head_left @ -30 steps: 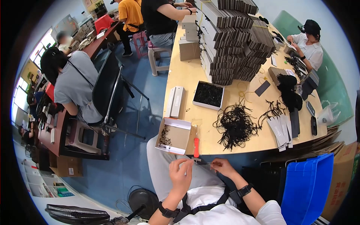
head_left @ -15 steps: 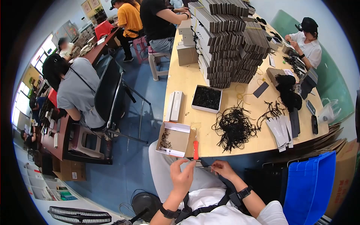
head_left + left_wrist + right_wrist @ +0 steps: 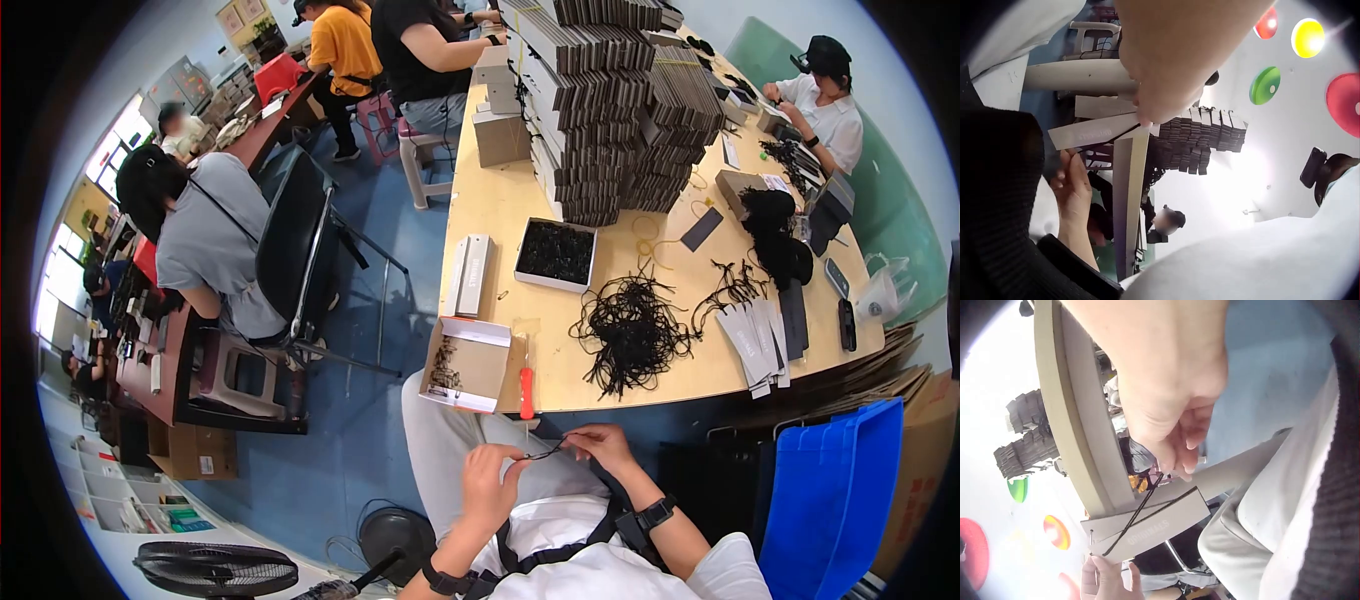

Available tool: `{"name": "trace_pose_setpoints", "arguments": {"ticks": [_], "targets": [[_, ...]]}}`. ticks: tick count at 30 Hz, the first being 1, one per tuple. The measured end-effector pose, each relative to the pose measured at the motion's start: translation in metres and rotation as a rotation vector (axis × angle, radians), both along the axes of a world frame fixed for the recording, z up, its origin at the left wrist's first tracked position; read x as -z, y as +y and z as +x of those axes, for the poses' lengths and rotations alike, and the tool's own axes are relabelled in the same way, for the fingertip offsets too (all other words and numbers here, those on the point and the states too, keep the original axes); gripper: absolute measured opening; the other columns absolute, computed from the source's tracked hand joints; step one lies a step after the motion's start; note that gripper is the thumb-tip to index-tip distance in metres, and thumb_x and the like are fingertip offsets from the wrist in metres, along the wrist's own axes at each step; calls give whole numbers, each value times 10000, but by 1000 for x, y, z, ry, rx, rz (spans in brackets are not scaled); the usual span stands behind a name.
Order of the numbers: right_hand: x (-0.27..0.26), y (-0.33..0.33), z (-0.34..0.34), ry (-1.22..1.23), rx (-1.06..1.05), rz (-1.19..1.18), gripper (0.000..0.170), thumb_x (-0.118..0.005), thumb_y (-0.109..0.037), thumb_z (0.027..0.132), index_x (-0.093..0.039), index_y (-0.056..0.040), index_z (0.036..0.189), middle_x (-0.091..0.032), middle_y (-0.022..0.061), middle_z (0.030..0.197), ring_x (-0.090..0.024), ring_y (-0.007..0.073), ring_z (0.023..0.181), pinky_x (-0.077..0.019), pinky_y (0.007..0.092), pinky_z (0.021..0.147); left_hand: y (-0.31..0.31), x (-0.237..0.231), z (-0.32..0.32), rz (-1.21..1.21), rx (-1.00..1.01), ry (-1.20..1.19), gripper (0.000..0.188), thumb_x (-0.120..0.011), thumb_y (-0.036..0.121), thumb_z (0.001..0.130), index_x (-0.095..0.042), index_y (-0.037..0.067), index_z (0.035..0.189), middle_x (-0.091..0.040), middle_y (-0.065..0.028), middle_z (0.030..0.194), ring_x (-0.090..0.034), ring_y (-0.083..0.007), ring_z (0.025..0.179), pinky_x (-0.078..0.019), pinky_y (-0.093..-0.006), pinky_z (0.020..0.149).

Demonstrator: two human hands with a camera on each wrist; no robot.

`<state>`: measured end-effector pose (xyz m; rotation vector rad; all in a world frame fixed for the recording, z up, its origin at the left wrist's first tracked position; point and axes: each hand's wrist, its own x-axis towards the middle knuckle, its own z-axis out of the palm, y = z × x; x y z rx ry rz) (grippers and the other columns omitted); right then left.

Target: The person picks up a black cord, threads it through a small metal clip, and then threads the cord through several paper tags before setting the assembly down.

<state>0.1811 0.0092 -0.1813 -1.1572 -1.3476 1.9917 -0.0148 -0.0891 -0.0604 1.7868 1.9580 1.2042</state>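
1. Left hand (image 3: pixel 488 485) pinches the end of a printed tag (image 3: pixel 1159 532), beside the near edge of the surface (image 3: pixel 490 200).
2. Right hand (image 3: pixel 602 448) pinches a black cord (image 3: pixel 1134 514) crossing the tag.
3. Farther, a cord pile (image 3: pixel 635 330) lies right of an open box (image 3: pixel 485 358).

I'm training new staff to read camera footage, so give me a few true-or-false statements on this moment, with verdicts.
1. The right hand pinches a black cord. True.
2. The left hand holds the red-handled tool. False: it holds a printed card; the tool lies at the table's edge.
3. A tangled black pile lies on the table. True.
4. The blue bin stands on the tabletop. False: it is off the table, at the person's right.
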Motion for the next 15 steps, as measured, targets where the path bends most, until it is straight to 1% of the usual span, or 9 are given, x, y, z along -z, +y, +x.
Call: {"name": "trace_pose_setpoints", "arguments": {"ticks": [2, 3, 5, 7, 10, 11, 12, 14, 15], "targets": [[-1, 0, 0, 13, 30, 11, 164, -622, -104, 887, -688, 25, 964, -715, 100, 862, -588, 84, 562, -438, 196, 503, 0, -2, 2, -33, -35, -107, 156, -723, 17, 705, -603, 53, 797, -604, -83, 787, -563, -289, 791, -414, -372, 725], [-5, 0, 0, 21, 64, -1, 134, -637, -67, 866, -684, 27, 948, -711, 112, 852, -594, 98, 553, -443, 203, 498, -1, -1, 2, -34, -34, -105, 156, -723, 17, 705, -603, 53, 797, -604, -83, 787, -563, -289, 791, -414, -372, 725], [-11, 0, 1, 27, 99, -13, 110, -651, -30, 845, -680, 29, 932, -707, 123, 842, -600, 112, 544, -449, 209, 494, -3, 3, 1, -79, -32, -205, 114, -701, 62, 755, -611, 57, 825, -622, -62, 830, -571, -266, 830, -405, -366, 759], [-14, 1, 3, 104, 128, -1, 78, -651, -18, 840, -649, 25, 905, -703, 143, 848, -613, 125, 564, -457, 212, 506, -3, 3, 1, -89, -34, -268, 107, -693, 63, 762, -609, 50, 826, -620, -69, 823, -572, -260, 830, -410, -355, 757], [-23, 1, 5, 106, 126, 15, 53, -643, -3, 840, -613, 21, 876, -697, 166, 853, -622, 135, 584, -466, 216, 522, -3, 1, 1, -126, -38, -411, 99, -683, 66, 773, -603, 36, 824, -610, -77, 825, -570, -240, 836, -420, -328, 771], [-29, 0, 6, 105, 126, 15, 53, -643, -3, 840, -613, 21, 876, -697, 166, 853, -622, 135, 584, -466, 216, 522, -4, 1, 2, -153, -39, -492, 100, -681, 68, 779, -599, 30, 821, -602, -78, 833, -568, -225, 843, -425, -313, 786], [-36, 0, 7, 132, 85, 18, 69, -637, -19, 851, -618, 23, 903, -696, 147, 850, -623, 127, 607, -466, 215, 533, -6, 4, 2, -154, -41, -493, 100, -681, 68, 779, -599, 30, 821, -602, -78, 833, -568, -225, 843, -425, -313, 786], [-57, -3, 7, 157, 41, 17, 90, -631, -36, 863, -623, 26, 929, -694, 129, 847, -623, 118, 629, -467, 214, 545, -12, 13, 1, -192, 36, -766, 100, -672, 52, 799, -591, 17, 846, -586, -77, 883, -555, -186, 869, -422, -290, 842], [-73, -6, 6, 143, 13, 17, 79, -629, -34, 864, -627, 22, 919, -686, 110, 845, -618, 113, 651, -469, 215, 560, -14, 11, 0, -194, 31, -768, 100, -672, 52, 799, -591, 17, 846, -586, -77, 883, -555, -186, 869, -422, -290, 842]]}}
